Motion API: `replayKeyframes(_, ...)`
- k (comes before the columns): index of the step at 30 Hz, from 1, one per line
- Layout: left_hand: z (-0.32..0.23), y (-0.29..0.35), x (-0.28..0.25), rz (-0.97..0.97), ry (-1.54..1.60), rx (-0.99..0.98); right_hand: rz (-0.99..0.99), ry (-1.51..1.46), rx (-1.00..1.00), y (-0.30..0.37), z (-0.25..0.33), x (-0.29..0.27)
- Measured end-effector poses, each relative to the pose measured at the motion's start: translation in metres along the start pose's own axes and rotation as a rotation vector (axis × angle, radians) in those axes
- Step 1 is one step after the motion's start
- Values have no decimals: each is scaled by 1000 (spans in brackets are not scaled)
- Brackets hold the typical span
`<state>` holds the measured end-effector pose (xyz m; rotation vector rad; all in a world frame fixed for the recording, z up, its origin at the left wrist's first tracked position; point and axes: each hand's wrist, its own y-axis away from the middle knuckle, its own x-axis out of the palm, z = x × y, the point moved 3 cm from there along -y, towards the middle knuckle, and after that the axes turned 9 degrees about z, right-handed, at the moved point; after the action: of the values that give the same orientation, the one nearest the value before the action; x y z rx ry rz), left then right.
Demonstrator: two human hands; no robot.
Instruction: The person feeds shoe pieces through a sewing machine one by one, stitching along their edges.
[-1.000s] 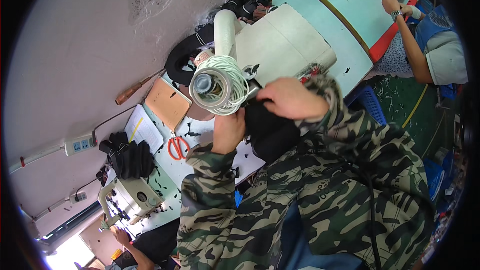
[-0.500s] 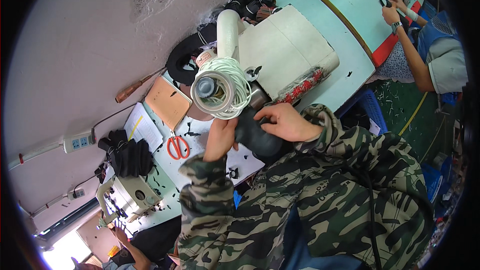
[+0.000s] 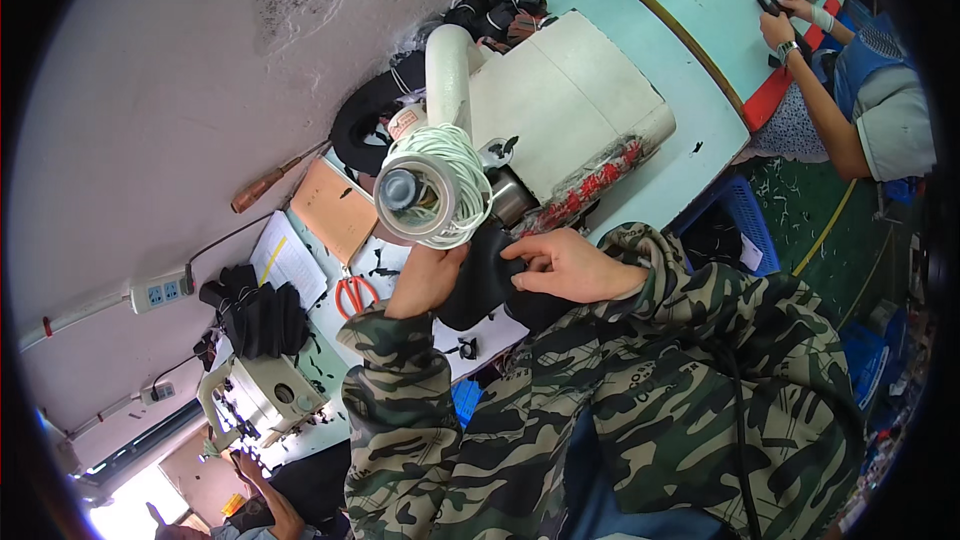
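both hands pinched 1 black fabric piece [image 3: 485, 275] at the bench's near edge: left hand [image 3: 425, 278] at its 9 o'clock side, right hand [image 3: 565, 265] at 3 o'clock, fingers closed on the cloth. it looked soft, light and floppy, best held at the edges. just beyond at 12 o'clock sat the cord-wound spool [image 3: 432, 188] and white machine [image 3: 560, 105], crowding the work; red scissors [image 3: 350, 292] lay at 9 o'clock. open table [image 3: 690, 10] lay farther off at 1 o'clock.

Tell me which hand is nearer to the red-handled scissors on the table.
The left hand. It grips the black piece just right of the red-handled scissors, with only a small gap between. The right hand presses the same piece farther right, well away from them.
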<state>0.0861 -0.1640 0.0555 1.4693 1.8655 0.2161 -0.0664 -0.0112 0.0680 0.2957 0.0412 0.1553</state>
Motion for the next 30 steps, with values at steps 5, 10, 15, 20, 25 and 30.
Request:
replayKeyframes(5,-50,-1,0,-81,-176,-28,-380,251,-136,8,-3,-21)
replayKeyframes(10,-31,33,103,-126,-684,-117,-856,725,-649,44,63,-93)
replayKeyframes(15,-3,27,127,-192,-656,-24,-562,856,-355,23,12,-82)
replayKeyframes(20,-13,40,114,-451,-625,243,104,585,-422,21,-11,-15)
replayKeyframes(25,-28,22,41,-302,174,-15,-179,499,-333,9,-9,-23)
replayKeyframes(30,-24,-2,11,-407,-150,160,-189,601,-273,-21,5,-17)
